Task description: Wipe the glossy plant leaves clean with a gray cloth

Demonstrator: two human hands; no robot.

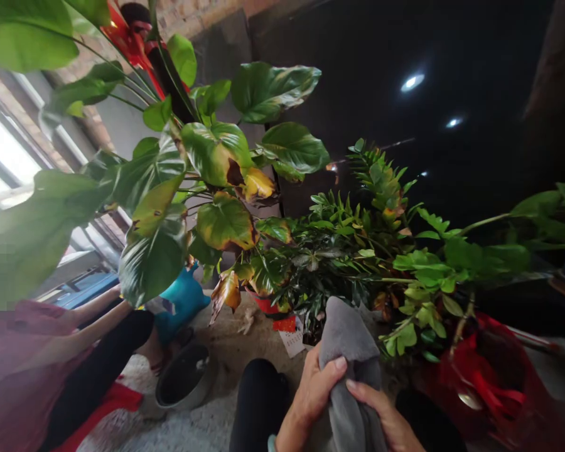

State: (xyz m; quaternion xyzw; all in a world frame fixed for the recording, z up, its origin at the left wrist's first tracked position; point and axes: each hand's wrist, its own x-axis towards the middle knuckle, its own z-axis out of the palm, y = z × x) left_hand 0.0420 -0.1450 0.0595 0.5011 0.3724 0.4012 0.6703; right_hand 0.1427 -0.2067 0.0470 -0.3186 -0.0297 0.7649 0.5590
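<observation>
A grey cloth [351, 339] is bunched between my two hands at the lower middle of the head view, its upper end standing up in a rounded peak. My left hand [313, 389] grips it from the left, thumb pressed across its front. From the right, my right hand [381, 408] also holds it, with the thumb lying on the folds; its other fingers are hidden behind the cloth. Just beyond the cloth grow dark green leafy plants [329, 251]. A taller plant with broad leaves [226, 220], several yellowed and brown at the edges, rises to the left.
At the left sits another person [32, 376] in a pink top, beside a blue watering can [183, 295]. A dark bucket [186, 376] stands on the floor. At right is a red bag [494, 376]. A printed paper [292, 339] lies ahead, before a glossy black surface [405, 56].
</observation>
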